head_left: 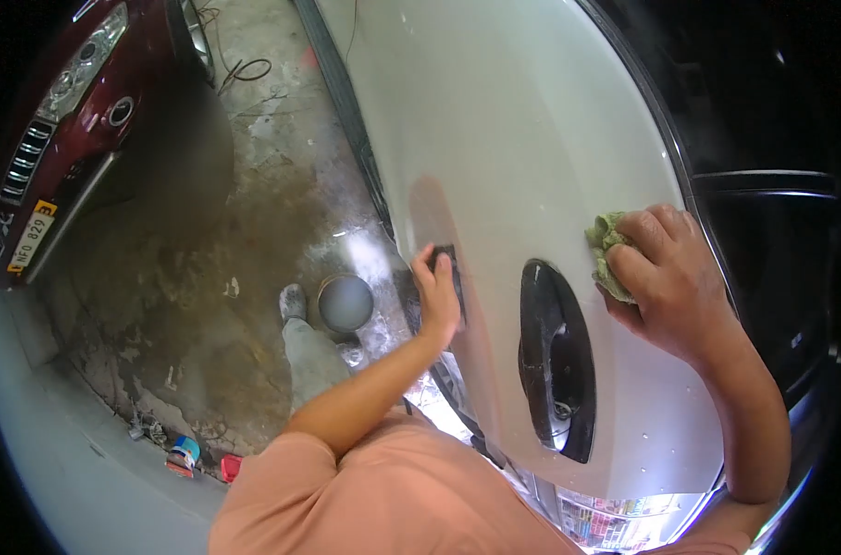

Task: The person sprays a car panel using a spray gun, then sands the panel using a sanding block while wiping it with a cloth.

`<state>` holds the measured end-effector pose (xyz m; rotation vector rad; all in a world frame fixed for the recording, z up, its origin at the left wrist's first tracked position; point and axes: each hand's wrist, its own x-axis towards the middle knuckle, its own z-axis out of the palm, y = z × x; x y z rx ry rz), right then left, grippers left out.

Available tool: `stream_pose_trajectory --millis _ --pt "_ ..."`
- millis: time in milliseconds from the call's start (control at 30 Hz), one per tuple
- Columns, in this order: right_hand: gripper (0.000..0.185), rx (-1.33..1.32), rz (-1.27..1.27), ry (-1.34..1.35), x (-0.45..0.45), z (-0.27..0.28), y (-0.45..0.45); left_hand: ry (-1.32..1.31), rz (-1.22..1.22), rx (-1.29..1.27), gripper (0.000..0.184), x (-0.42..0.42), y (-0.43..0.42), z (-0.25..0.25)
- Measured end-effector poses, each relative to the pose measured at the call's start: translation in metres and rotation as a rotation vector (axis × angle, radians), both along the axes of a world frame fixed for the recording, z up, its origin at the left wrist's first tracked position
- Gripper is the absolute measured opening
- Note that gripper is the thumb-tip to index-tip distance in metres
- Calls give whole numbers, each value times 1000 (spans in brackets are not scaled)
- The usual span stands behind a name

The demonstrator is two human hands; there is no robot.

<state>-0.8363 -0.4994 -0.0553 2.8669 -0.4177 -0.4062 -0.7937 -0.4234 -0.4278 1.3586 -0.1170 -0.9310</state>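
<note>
My left hand (pixel 437 303) presses a dark flat block (pixel 454 263), probably a sanding block, against the lower part of a white car door (pixel 494 139). Most of that block is under my fingers, so its kind is not certain. In my right hand (pixel 672 282) is a crumpled, wet-looking green cloth (pixel 607 248), bunched up against the door near the window edge. Between my two hands lies the black door handle recess (pixel 557 361). A reddish-brown patch (pixel 430 205) shows on the paint just beyond my left hand.
A round bucket (pixel 346 303) with greyish liquid stands on the wet concrete floor (pixel 198 342) beside my foot (pixel 293 303). A dark red car (pixel 87 111) is parked at the left. Cables (pixel 245 70) and a small blue can (pixel 185 451) lie on the ground.
</note>
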Motion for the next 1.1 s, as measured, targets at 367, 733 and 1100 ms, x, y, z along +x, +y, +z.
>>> stream_pose_trajectory --millis 367,733,1100 --pt "44 17 -19 8 -1 -2 -2 -3 -5 -24 50 -13 18 25" --pt "39 -32 18 -71 0 -2 -4 61 -49 -104 52 2 12 10" --pt "37 -36 5 -40 -5 -2 -6 55 -10 -77 47 10 -2 13"
